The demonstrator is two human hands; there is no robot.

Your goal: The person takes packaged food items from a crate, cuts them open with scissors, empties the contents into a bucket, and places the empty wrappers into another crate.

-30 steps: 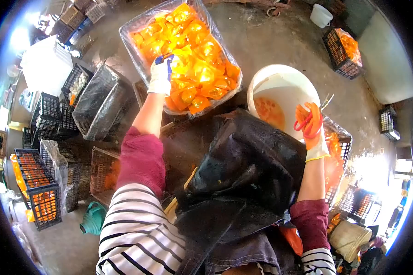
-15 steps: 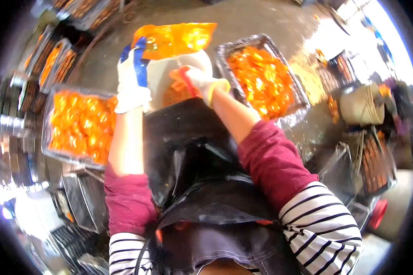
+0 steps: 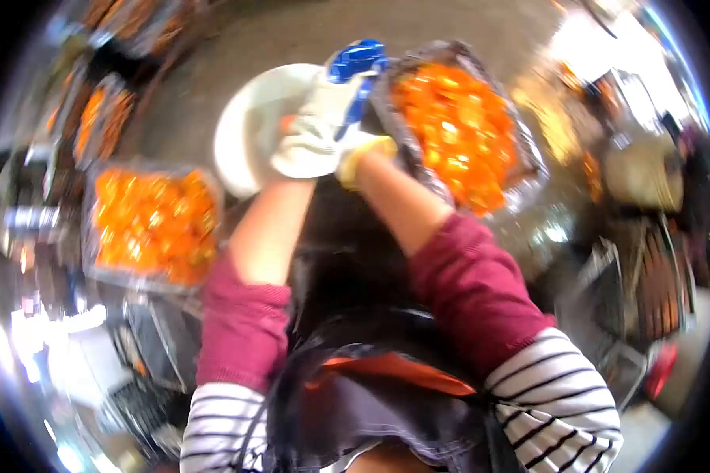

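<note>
My left hand (image 3: 327, 114), in a white glove with blue fingers, is over the right side of the white bucket (image 3: 233, 138), close to the lined crate of shiny orange packets (image 3: 457, 138). Motion blurs its fingers, and nothing can be made out in them. Behind it, my right hand (image 3: 353, 158) shows only a pale glove part and yellow cuff; its fingers are hidden, as is anything in them. A small orange spot shows beside the left glove, over the bucket.
Another lined crate of orange packets (image 3: 154, 225) stands at the left. A dark apron covers my lap. Stacked crates (image 3: 102, 118) are at the upper left. A pale bucket (image 3: 643, 177) and more crates (image 3: 651, 280) stand at the right.
My left hand has swung right, across my right hand, and the orange bag it held is no longer visible. The red-handled tool in my right hand is now hidden.
</note>
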